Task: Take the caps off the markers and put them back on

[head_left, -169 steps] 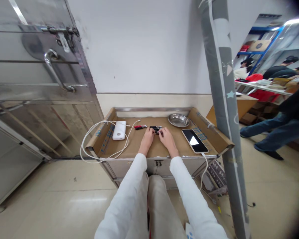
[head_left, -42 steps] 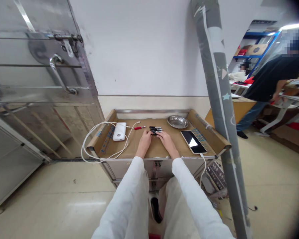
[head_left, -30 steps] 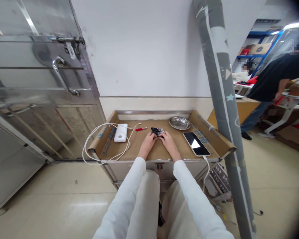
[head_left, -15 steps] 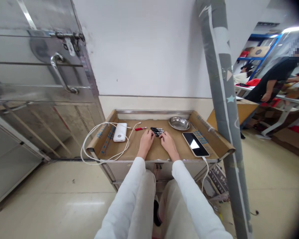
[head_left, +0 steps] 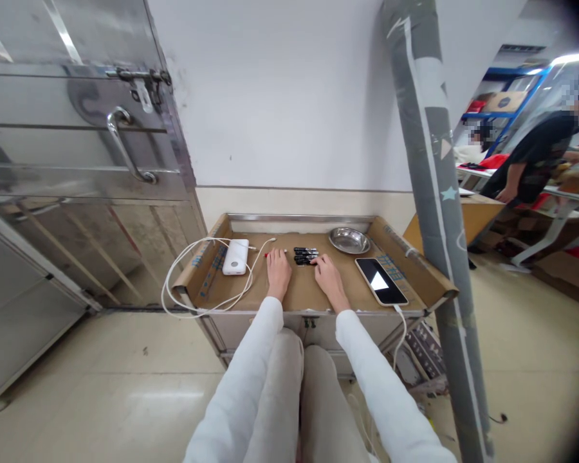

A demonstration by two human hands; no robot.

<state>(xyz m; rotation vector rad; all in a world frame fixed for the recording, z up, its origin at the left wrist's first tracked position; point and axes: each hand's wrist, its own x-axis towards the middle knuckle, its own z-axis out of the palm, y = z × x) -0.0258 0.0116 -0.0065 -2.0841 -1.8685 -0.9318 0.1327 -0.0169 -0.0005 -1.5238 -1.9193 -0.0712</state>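
Several black pens [head_left: 305, 251] lie in a stack of parallel rows on the brown-covered cabinet top [head_left: 303, 292]. At the right end of the nearest pen, the bent fingertips of my right hand [head_left: 329, 278] are closed on its tip. My left hand [head_left: 278, 275] is to the left of the pens, palm down with fingers stretched forward over a slim red item [head_left: 266, 254]. Most of that red item is hidden under the fingers, and I cannot tell whether they grip it.
A white power bank [head_left: 235, 256] with a looped white cable [head_left: 166, 283] sits left. To the right are a shallow metal bowl [head_left: 349, 240] and a phone [head_left: 381, 281] on a cable. A tall grey wrapped roll [head_left: 437, 161] leans beside the cabinet. A person [head_left: 535, 151] stands at far right.
My left hand has moved left, away from the pens and over the red item. My right hand stays by the pens' right ends. The view has shifted slightly.
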